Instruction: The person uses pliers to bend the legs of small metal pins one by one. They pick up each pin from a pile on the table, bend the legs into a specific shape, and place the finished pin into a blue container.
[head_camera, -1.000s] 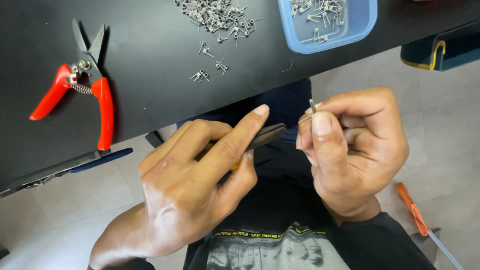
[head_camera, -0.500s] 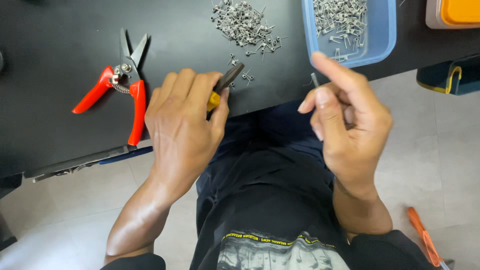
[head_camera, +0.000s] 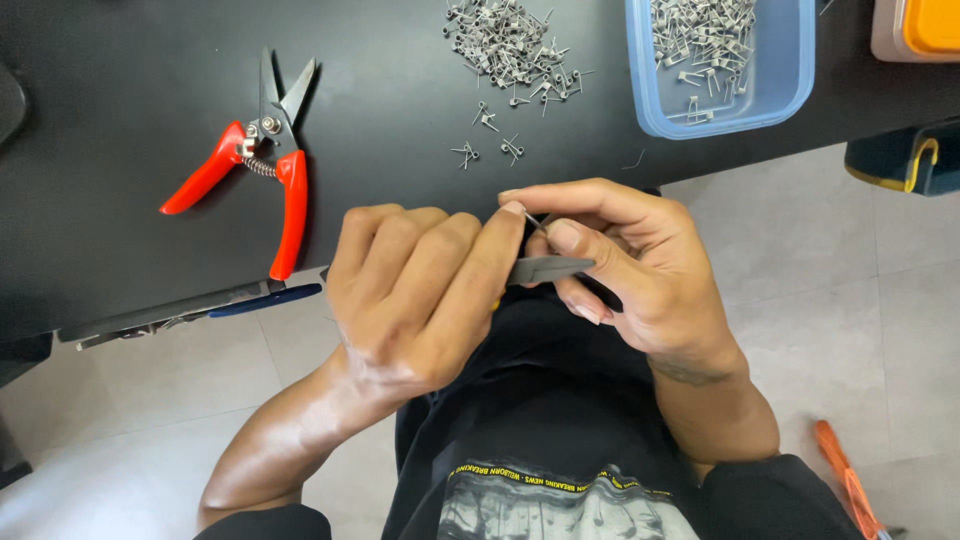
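My left hand (head_camera: 425, 295) is closed around small pliers (head_camera: 548, 268), whose grey jaws stick out to the right. My right hand (head_camera: 630, 265) pinches a tiny bent wire piece (head_camera: 533, 220) between thumb and forefinger, right at the plier jaws. Both hands hover over my lap, just in front of the black table's edge (head_camera: 130, 290). A loose pile of the same small metal pieces (head_camera: 510, 40) lies on the table above my hands, with a few strays (head_camera: 488, 135) closer.
Red-handled snips (head_camera: 260, 160) lie on the table to the left. A blue plastic tray (head_camera: 790, 85) with several metal pieces sits at the back right, beside an orange-lidded box (head_camera: 925, 25). An orange-handled tool (head_camera: 845, 490) lies on the tiled floor at right.
My hands have come together: the left hand moved right with the pliers, and the right hand brought the wire piece down to the jaws. The view shifted slightly.
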